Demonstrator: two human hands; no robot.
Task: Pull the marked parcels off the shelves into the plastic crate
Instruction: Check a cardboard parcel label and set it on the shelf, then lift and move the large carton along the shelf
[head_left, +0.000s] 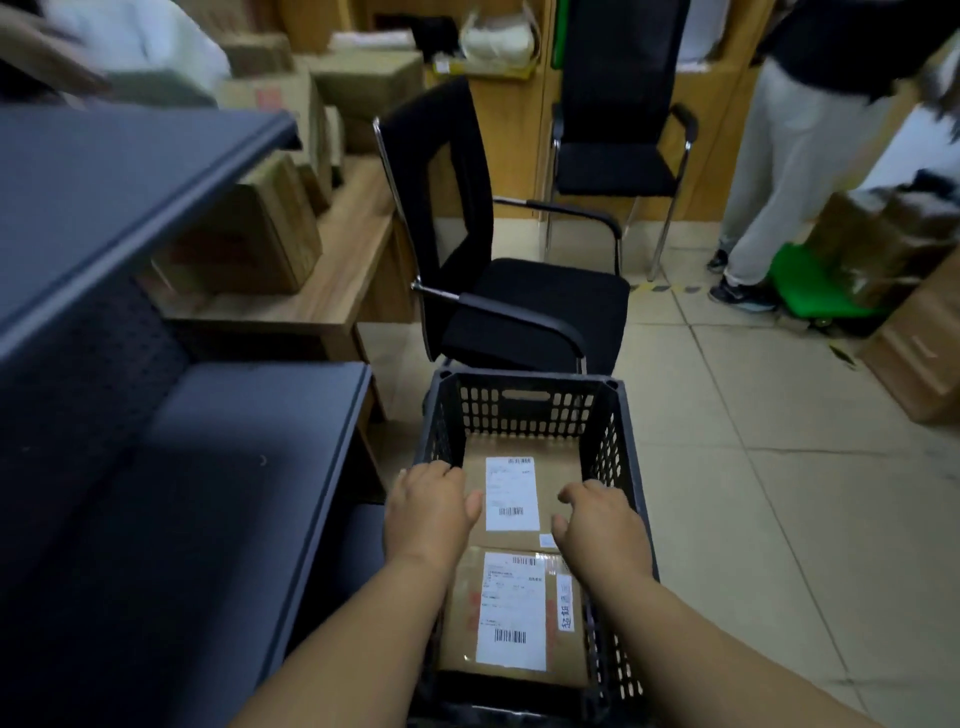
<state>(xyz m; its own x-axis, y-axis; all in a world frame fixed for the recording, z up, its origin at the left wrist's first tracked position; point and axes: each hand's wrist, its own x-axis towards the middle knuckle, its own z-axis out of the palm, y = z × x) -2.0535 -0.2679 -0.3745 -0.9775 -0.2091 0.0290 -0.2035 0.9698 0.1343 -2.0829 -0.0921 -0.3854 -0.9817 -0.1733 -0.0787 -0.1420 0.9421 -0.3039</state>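
A black perforated plastic crate (524, 405) stands on the floor below me. Two flat brown cardboard parcels with white shipping labels lie in it: a far parcel (558, 467) and a near parcel (511, 613). My left hand (428, 512) rests at the left edge of the far parcel, by the crate's left wall. My right hand (602, 525) sits at that parcel's right edge, fingers curled. Whether the hands grip the parcel or only touch it is unclear. The dark blue metal shelves (156, 493) stand at my left, bare where visible.
Two black chairs, one (509, 301) right behind the crate, the other (618, 156) further back. A wooden desk (332, 280) carrying cardboard boxes (249, 239) is at the left rear. Another person (789, 156) stands at the right beside a green trolley (810, 291) with parcels. Tiled floor lies to the right.
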